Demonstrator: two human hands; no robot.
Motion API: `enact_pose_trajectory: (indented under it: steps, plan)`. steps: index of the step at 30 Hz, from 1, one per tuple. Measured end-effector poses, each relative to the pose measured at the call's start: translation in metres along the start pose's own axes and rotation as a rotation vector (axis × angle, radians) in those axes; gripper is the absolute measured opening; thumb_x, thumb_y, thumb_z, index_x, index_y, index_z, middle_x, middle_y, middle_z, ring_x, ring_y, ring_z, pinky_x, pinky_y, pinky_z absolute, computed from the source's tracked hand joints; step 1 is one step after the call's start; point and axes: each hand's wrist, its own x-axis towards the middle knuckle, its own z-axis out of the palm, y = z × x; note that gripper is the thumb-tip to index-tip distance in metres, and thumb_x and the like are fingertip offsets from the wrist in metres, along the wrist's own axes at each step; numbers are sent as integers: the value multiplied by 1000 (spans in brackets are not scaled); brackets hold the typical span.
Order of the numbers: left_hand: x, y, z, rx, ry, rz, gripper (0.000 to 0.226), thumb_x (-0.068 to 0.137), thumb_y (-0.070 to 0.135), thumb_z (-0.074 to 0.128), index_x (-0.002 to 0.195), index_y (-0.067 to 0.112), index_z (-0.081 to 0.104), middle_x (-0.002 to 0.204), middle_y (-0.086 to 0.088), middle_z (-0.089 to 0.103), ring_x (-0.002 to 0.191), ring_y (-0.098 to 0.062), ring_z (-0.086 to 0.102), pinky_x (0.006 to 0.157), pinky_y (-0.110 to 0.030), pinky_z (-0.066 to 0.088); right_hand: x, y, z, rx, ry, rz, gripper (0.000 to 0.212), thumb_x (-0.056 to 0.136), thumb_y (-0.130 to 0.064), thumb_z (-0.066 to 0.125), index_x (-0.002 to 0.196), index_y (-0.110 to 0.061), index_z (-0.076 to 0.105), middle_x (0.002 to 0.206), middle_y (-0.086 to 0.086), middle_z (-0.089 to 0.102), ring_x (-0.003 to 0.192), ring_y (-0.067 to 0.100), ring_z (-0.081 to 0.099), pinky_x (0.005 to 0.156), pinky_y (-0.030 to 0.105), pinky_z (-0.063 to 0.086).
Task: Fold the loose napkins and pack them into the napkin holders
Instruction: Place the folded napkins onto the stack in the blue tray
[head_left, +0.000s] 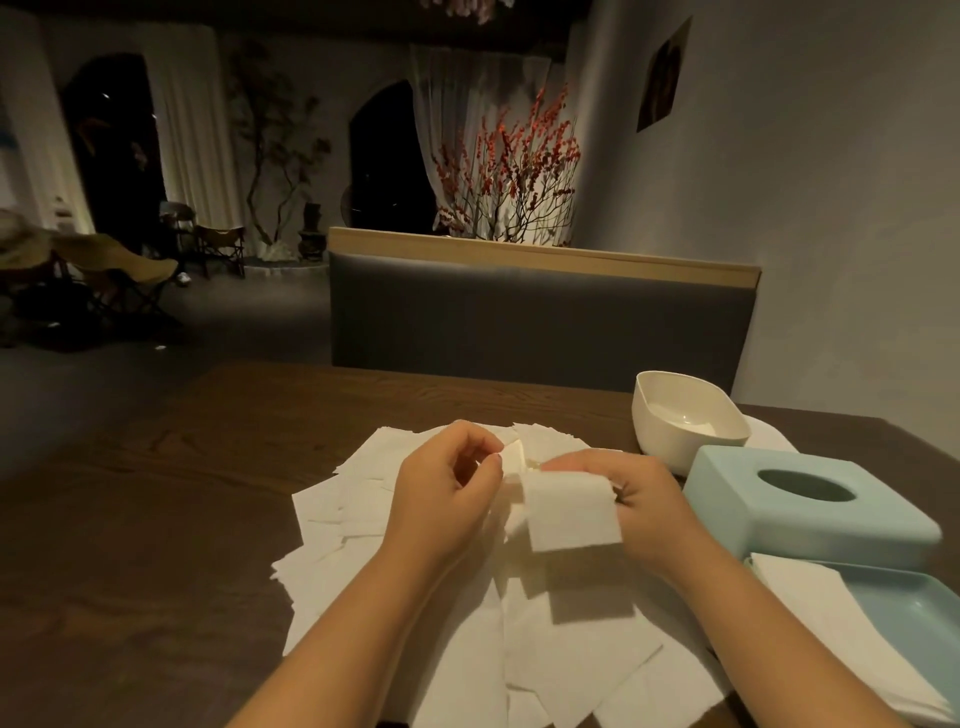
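**Napkin mid-fold above the loose pile**

Landmark: the pile of loose napkins (467, 649), spread flat over the dark wooden bench (156, 545) at the near edge.

Just right of the pile, at the near right corner, lay a pale blue tray (919, 613) with a stack of white napkins (841, 639) resting across it.

Above the pile's middle, both hands were raised off the sheets. The left hand (441, 488) had its fingers curled, pinching one corner of a single napkin (566, 512). The right hand (644, 499) gripped the same napkin along its other side, with the sheet draped over the fingers and hanging bent toward the camera.

Right of the pile, beyond the tray, sat a pale blue napkin holder (800, 514) with an oval opening on top. Behind it, at the pile's far right, stood a white bowl-shaped holder (680, 421).

Beyond the pile, across the bench, stood a grey padded seat back (535, 322) with a wooden top rail.
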Motion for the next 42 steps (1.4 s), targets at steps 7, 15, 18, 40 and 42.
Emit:
enact_pose_trajectory:
  steps: [7,15,18,40,42]
  plan:
    - [7,-7,-1,-170,33,-122,19,97,12,58,98,27,69,91,9,73,90,-17,69,81,-39,60,18,-22,-8,797,324,432,14,92,-20,65,105,-18,63,93,6,69,92,24,67,79,38,56]
    - [0,26,-11,-679,-329,-655,56,102,56,34,115,16,70,103,-9,77,88,-23,76,66,-31,60,9,-17,-17,635,-142,553,32,85,-12,71,117,-17,67,104,6,75,96,25,73,88,46,57]
    - [-3,29,-12,-807,-411,-716,51,93,49,56,123,10,66,112,-17,74,99,-33,72,82,-41,60,4,-20,-20,466,-323,555,30,90,-9,68,118,-19,67,109,4,75,102,24,71,97,46,54]
    - [3,34,-10,-438,-42,-535,30,105,16,46,75,16,53,63,5,59,53,-4,57,48,-16,44,-1,-26,-24,751,-31,488,50,70,-19,74,118,-18,64,108,10,74,95,30,73,75,43,60]
    - [-3,36,-6,-482,-110,-550,29,103,13,46,78,8,59,62,3,67,54,-5,64,51,-19,52,1,-24,-15,713,18,511,41,76,-17,74,116,-18,66,102,6,76,90,25,74,72,40,60]
